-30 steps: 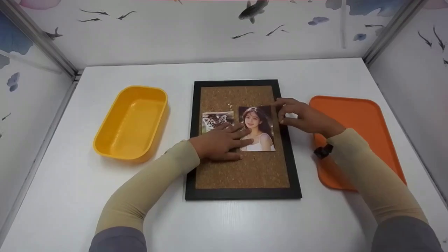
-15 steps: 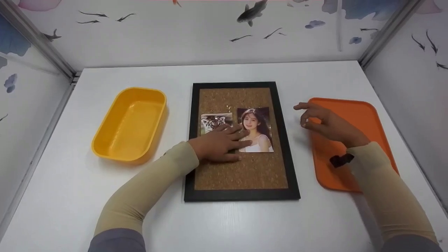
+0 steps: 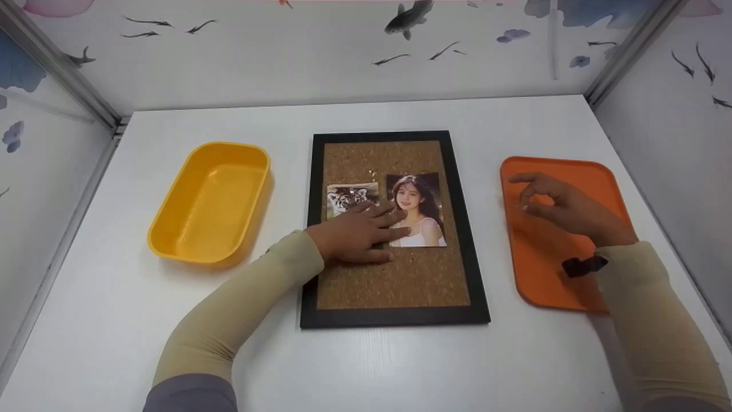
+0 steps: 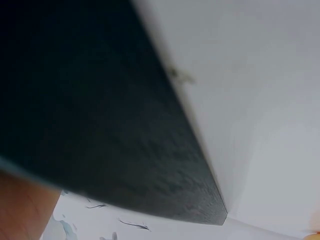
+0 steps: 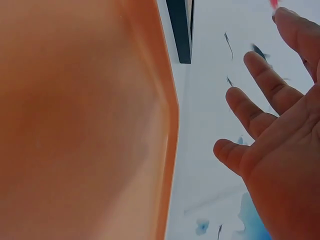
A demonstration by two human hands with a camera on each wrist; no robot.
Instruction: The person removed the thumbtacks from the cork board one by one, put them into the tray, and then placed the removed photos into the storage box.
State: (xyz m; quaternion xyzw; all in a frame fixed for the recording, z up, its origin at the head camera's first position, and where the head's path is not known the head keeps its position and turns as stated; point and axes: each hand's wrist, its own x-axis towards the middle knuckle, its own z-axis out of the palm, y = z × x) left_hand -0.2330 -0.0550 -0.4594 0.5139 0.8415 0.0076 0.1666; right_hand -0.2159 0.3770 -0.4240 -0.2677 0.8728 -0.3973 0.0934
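Observation:
My left hand (image 3: 357,232) lies flat with fingers spread on a framed cork board (image 3: 394,283). It covers the lower part of a tiger photo (image 3: 346,194), and its fingertips touch a portrait photo (image 3: 426,212) on the right. A small bright spot shows on the tiger photo. Over the orange tray (image 3: 572,286) hovers my right hand (image 3: 572,212), its fingers bent loosely. In the right wrist view, a tiny red patch (image 5: 274,4) appears by one fingertip of the right hand (image 5: 285,165); what it is, I cannot tell. The left wrist view shows mostly the board's dark frame (image 4: 120,145).
A yellow tub (image 3: 214,200) stands left of the board on the white table (image 3: 366,366). Patterned panels (image 3: 257,57) with painted fish enclose the back and both sides. Pale specks (image 3: 372,174) dot the cork above the photos.
My right hand has drawn away from the portrait photo's upper right corner and moved rightwards over the orange tray. The left hand stays on the photos.

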